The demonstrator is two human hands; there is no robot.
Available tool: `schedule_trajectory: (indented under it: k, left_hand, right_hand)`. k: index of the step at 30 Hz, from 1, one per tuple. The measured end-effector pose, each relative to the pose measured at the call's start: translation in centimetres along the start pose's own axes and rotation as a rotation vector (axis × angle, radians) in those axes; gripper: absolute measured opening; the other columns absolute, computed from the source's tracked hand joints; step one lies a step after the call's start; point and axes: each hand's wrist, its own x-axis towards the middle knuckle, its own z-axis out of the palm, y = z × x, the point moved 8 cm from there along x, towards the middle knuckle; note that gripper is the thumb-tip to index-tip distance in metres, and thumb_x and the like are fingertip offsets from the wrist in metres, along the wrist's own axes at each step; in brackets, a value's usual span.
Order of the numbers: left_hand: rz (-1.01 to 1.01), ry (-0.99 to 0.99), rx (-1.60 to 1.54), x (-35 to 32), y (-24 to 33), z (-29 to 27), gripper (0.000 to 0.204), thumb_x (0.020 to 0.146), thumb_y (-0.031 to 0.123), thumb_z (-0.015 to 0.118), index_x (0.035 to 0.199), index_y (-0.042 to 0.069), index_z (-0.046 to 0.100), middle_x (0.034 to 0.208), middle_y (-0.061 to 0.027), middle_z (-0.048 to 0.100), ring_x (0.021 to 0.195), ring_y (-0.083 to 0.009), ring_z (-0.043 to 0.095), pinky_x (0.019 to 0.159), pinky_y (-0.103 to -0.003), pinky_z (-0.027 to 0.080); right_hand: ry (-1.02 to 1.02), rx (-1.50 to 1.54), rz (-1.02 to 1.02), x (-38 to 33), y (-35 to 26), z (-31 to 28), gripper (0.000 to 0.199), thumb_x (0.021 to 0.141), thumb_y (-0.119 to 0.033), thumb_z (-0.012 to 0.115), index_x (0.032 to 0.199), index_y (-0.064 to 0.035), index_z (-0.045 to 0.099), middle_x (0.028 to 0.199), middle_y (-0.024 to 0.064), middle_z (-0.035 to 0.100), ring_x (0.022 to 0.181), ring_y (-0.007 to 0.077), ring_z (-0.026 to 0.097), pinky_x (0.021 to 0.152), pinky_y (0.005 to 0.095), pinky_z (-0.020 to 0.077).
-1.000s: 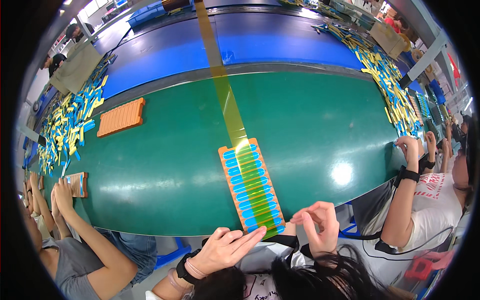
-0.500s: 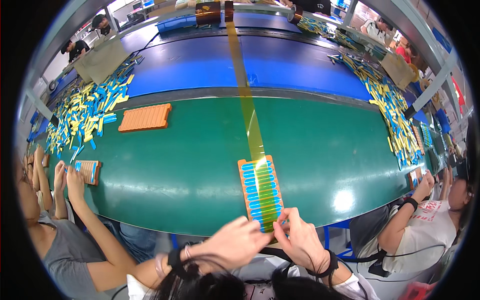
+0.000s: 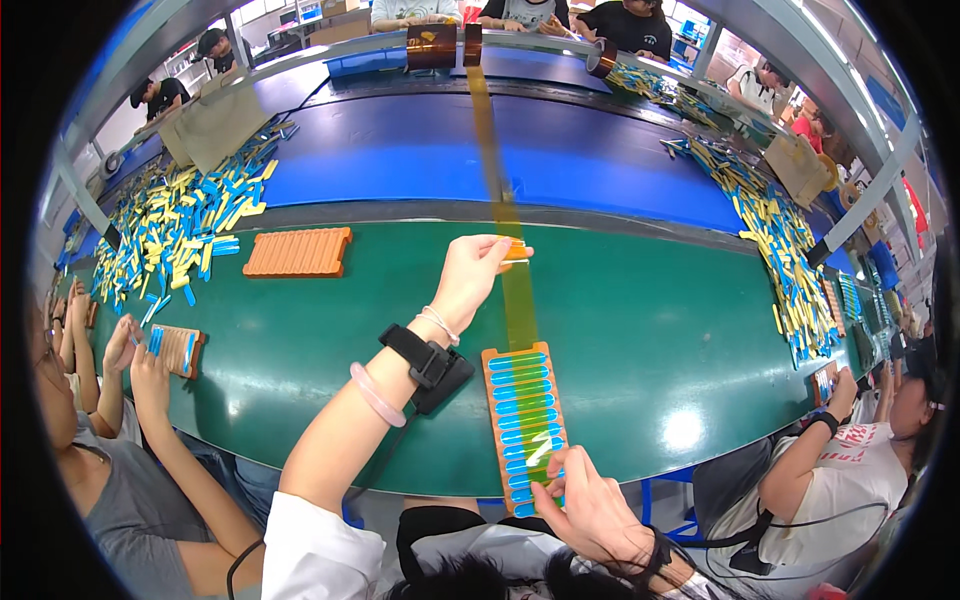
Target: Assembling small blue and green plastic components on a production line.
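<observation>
An orange ribbed tray (image 3: 491,400) lies in front of me on the green table, holding a row of blue strips (image 3: 516,408). A translucent amber tape (image 3: 521,315) runs from a roll (image 3: 473,46) at the far side down over the tray. My left hand (image 3: 480,272) reaches far out above the table, thumb and fingers pinched on the tape between roll and tray. Something small and pale shows at its fingertips, too small to name. My right hand (image 3: 592,505) is closed at the tray's near end, fingertips on the tape there.
A second orange tray (image 3: 298,253) lies to the left. Heaps of blue and yellow strips lie at left (image 3: 180,225) and right (image 3: 775,250). A blue belt (image 3: 390,150) crosses beyond the table. Co-workers sit on both sides, one filling a tray (image 3: 180,350). A metal frame stands overhead.
My left hand has moved from the tray's near end far up along the tape. My right hand has stayed at the near end. The view has tilted slightly upward.
</observation>
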Motion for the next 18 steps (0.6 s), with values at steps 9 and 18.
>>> schedule_trajectory:
  k: [9,18]
  left_hand:
    - [0.106,0.058,0.174,-2.9,1.8,0.1,0.024,0.089,0.013,0.041,0.095,-0.006,0.056,0.089,-0.0088,0.063,0.079,-0.0067,0.056,0.073,-0.021,0.044]
    - [0.143,0.136,0.490,-5.1,1.9,0.4,0.023,0.086,0.011,0.046,0.092,-0.009,0.055,0.084,-0.0110,0.064,0.075,-0.0115,0.059,0.071,-0.025,0.045]
  right_hand:
    - [0.009,-0.089,-0.066,6.0,-1.0,-1.0,0.026,0.078,-0.011,0.050,0.093,0.0025,0.034,0.087,0.0198,0.043,0.065,0.0377,0.053,0.055,0.0434,0.0453]
    - [0.256,-0.202,-0.252,13.8,-1.3,-4.3,0.028,0.075,-0.004,0.047,0.095,0.0060,0.031,0.089,0.0249,0.044,0.070,0.0414,0.051,0.058,0.0446,0.0451]
